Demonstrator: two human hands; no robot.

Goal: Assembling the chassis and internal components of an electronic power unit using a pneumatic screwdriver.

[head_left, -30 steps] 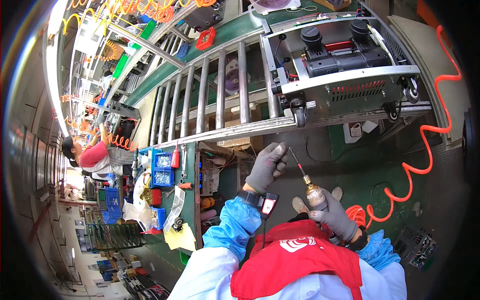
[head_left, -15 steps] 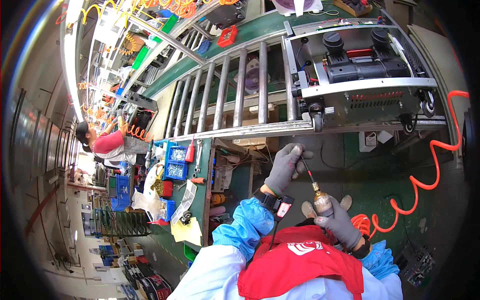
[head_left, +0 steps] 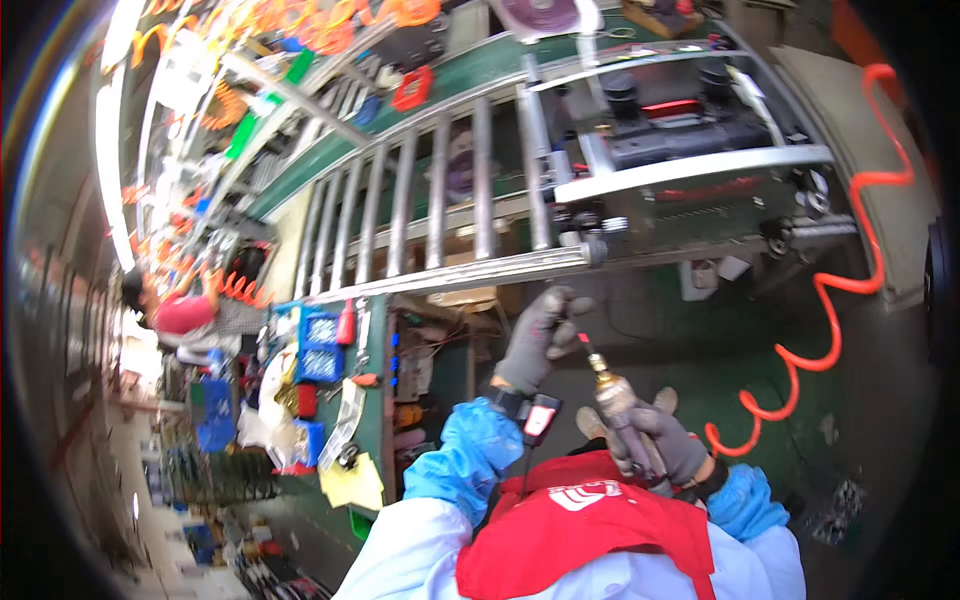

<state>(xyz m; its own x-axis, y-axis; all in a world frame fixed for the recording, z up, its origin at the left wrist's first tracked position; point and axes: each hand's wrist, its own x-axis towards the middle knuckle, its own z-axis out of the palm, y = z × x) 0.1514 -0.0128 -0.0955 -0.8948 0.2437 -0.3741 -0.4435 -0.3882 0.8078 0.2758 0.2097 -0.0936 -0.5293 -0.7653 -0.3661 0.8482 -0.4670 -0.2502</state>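
My right hand, in a grey glove, grips an air screwdriver with a brass-coloured nose. Its thin bit points up and to the left. My left hand, also gloved, is held just left of the bit's tip, with its fingers curled inward. A small gap shows between the fingers and the tip. Anything inside those fingers is too small or blurred to make out. Beyond both hands, a metal-cased machine with a black twin-headed motor stands on the conveyor.
A roller conveyor crosses ahead. On the left bench are blue bins of small parts, a red bottle and yellow paper. An orange coiled hose hangs at right. Another person works at far left.
The bit's tip and my left fingers, together before, are now slightly apart. My view has shifted, so the bench and conveyor appear further left, and the picture is blurrier.
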